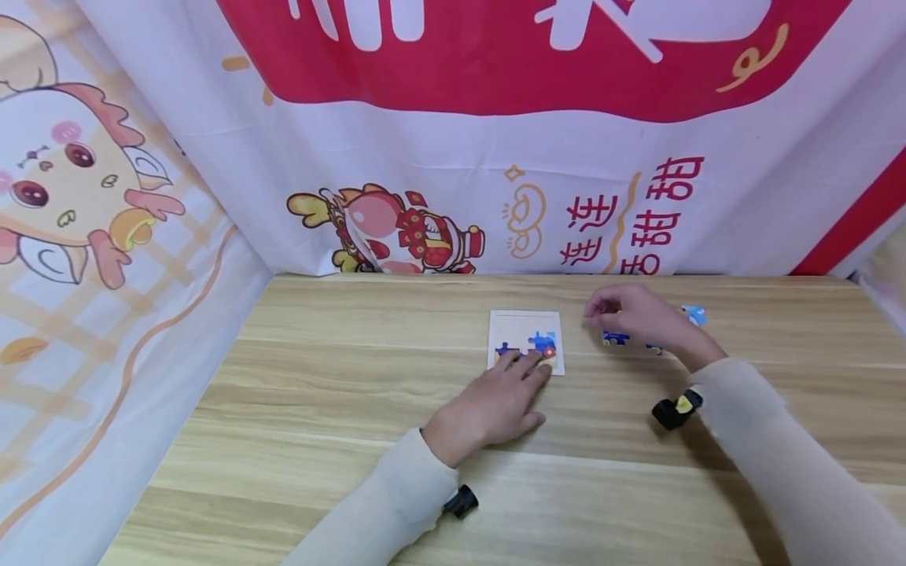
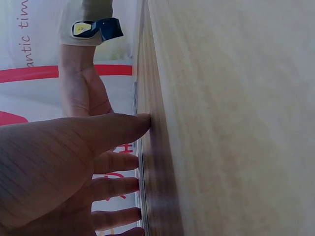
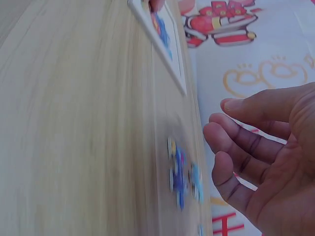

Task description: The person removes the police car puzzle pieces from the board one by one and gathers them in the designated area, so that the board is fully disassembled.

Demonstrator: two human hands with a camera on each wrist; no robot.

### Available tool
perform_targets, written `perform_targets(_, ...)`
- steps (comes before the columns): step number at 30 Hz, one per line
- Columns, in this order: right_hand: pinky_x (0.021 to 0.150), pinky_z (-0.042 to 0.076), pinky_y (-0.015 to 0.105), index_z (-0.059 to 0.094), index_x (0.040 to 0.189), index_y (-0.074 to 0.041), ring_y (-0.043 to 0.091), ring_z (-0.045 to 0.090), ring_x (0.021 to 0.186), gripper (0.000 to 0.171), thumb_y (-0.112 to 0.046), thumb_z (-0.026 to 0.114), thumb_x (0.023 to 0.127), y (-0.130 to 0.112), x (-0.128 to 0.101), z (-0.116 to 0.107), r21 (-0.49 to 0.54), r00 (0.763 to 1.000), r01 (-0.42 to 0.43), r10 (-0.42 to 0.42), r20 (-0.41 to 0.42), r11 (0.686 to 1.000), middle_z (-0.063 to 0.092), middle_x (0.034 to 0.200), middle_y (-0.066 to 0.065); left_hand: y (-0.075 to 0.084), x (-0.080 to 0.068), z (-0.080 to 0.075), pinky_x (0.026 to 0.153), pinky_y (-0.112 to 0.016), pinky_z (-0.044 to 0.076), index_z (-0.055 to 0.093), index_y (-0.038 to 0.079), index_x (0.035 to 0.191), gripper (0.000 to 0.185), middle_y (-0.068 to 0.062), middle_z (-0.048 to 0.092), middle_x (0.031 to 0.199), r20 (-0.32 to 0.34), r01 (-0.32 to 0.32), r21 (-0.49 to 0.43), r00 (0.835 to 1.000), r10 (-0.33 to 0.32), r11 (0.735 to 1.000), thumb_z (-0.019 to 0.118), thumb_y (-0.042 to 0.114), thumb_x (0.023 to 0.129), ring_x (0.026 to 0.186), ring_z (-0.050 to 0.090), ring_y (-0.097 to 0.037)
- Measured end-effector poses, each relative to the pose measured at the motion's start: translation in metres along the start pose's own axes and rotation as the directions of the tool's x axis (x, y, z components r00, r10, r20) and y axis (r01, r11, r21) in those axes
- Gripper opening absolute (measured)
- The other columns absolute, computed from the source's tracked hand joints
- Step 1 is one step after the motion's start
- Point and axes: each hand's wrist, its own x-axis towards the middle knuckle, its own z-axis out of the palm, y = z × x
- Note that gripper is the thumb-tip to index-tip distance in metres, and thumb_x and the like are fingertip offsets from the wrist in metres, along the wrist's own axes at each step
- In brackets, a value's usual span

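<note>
A: Item: puzzle tray, mid-table toward the far edge. Left hand flat, fingers straight on its near edge.

B: Right hand, fingers relaxed, grasping nothing, above loose pieces. Risk: a careless sweep could scatter them.

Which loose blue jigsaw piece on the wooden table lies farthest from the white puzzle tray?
The light-blue jigsaw piece, beyond the right hand; the darker blue pieces lie nearer the white puzzle tray.
</note>
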Motion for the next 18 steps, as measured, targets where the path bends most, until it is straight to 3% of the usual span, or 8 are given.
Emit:
perform_targets(9,0.084,0.05,0.032,0.077,0.107,-0.003,0.022,0.064,0.096,0.011,-0.003,0.069,0.1,-0.025,0.018,0.018,0.023,0.997,0.076,-0.077,0.023,0.997,0.076,0.103,0.012,-0.001,0.001,0.0,0.134,-0.044,0.033,0.039,0.015,0.168,0.07,-0.006,0.03,0.179,0.009,0.003,-0.012,1.0,-0.003,1.0,0.063,0.043,0.108,0.165,0.029,-0.032)
perform_targets(17,0.087,0.052,0.033,0.077,0.105,-0.003,0.022,0.065,0.096,0.01,-0.001,0.068,0.101,-0.034,0.027,0.029,0.039,0.991,0.114,-0.116,0.071,0.993,0.075,0.102,0.012,-0.007,0.007,0.009,0.133,-0.045,0.036,0.039,0.017,0.168,0.071,-0.004,0.03,0.179,-0.006,-0.007,0.004,1.0,0.007,1.0,0.063,0.045,0.108,0.164,0.031,-0.031)
perform_targets(18,0.088,0.052,0.034,0.077,0.105,-0.003,0.023,0.065,0.097,0.01,-0.001,0.068,0.101,-0.034,0.028,0.03,0.04,0.99,0.116,-0.118,0.076,0.992,0.075,0.103,0.012,-0.011,0.013,0.019,0.133,-0.044,0.035,0.038,0.017,0.168,0.072,-0.005,0.03,0.179,-0.02,-0.014,0.016,1.0,0.014,1.0,0.062,0.048,0.108,0.164,0.03,-0.031)
